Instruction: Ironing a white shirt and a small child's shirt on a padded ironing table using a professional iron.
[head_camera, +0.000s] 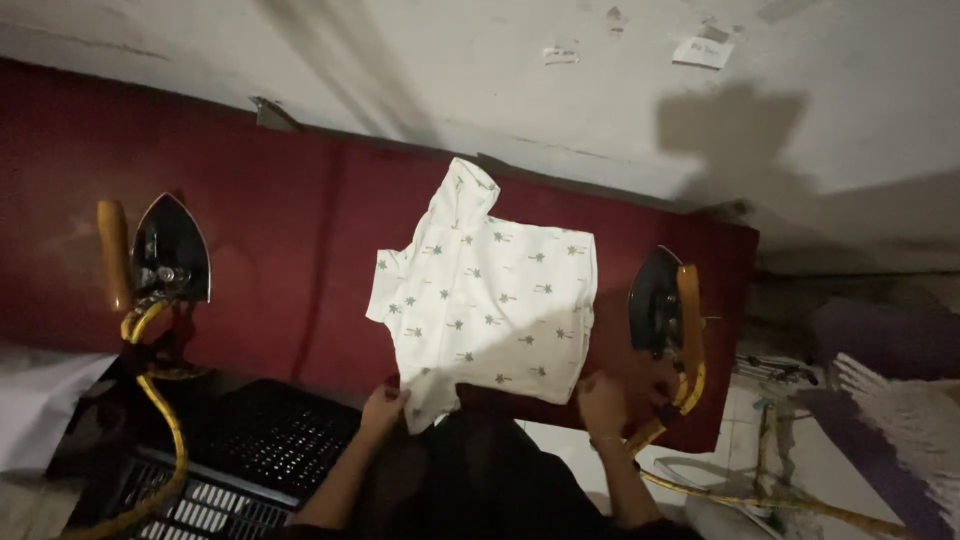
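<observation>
A small white shirt (485, 300) with a scattered green print lies flat near the middle of the red-covered bench (280, 220), its hem toward the person. The left hand (384, 408) pinches the shirt's near corner, its grip closed on the cloth. The right hand (603, 397) rests just beside the shirt's other near corner; whether its grip holds anything cannot be told in the dim light. 2 irons stand on end: 1 (170, 255) far left, 1 (662, 305) beside the right hand, both with yellow cords.

A second iron (170, 252) stands on the red table (300, 230), above a black crate (270, 440).
</observation>
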